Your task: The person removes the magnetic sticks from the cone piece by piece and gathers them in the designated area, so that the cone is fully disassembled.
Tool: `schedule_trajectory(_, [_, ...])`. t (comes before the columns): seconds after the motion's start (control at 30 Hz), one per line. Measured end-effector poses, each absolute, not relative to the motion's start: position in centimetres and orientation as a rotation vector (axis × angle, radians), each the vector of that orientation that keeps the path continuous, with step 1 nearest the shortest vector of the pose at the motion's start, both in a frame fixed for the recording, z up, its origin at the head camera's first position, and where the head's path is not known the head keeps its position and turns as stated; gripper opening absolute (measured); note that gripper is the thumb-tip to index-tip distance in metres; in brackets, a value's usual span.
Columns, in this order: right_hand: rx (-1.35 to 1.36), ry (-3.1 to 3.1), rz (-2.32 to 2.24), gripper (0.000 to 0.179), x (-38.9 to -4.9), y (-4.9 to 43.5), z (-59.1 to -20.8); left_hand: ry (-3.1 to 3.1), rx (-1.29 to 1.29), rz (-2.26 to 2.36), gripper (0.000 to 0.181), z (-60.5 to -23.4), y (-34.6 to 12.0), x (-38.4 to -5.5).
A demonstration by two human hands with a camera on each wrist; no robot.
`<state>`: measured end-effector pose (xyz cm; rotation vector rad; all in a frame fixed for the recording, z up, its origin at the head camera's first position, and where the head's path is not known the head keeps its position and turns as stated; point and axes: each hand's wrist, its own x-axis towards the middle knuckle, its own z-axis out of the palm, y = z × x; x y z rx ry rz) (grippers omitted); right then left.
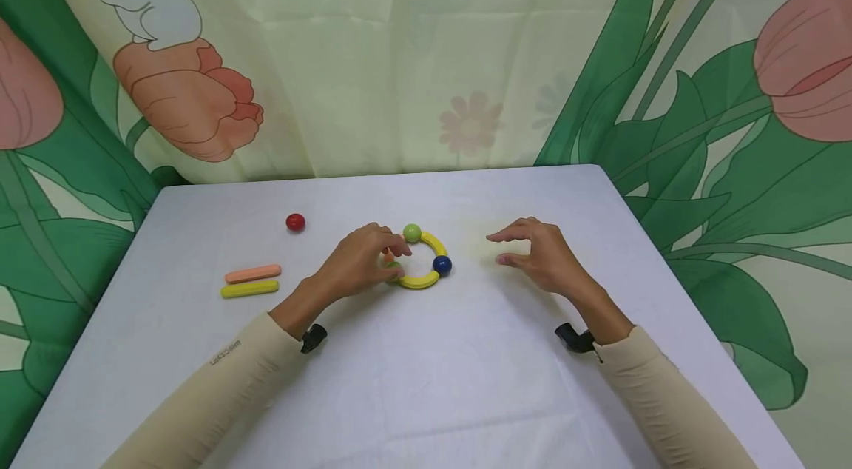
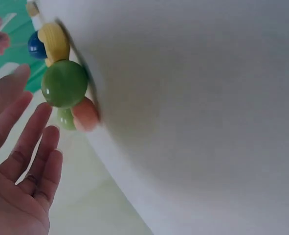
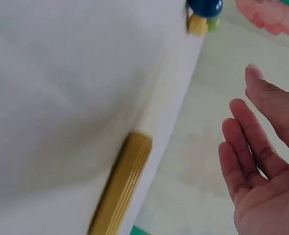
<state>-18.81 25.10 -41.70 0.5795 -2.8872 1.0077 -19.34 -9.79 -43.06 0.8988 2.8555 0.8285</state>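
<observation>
A ring of yellow curved rods, an orange curved piece and balls lies mid-table. Its blue ball faces right; a light green ball is at the far side, and a darker green ball at the near left. My left hand hovers at the ring's left side, fingers apart and fingertips close to the darker green ball. To the right of the ring, my right hand is held above the table, thumb and fingers spread with nothing between them. Below it lies a yellow bar, hidden in the head view.
To the left on the white table lie an orange rod and a yellow rod, side by side. A red ball sits farther back. A printed curtain hangs behind the table.
</observation>
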Motion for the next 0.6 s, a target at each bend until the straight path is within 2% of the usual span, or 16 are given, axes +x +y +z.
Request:
schedule_trajectory(0.33, [0.737, -2.900, 1.050, 0.039, -17.8, 20.4, -42.2, 2.843, 0.878, 0.788, 0.033, -43.6, -10.2, -19.2])
schedule_trajectory(0.6, [0.886, -2.892, 1.075, 0.037, -18.4, 17.6, -43.5, 2.850, 0.890, 0.780, 0.035, -44.2, -10.3, -19.3])
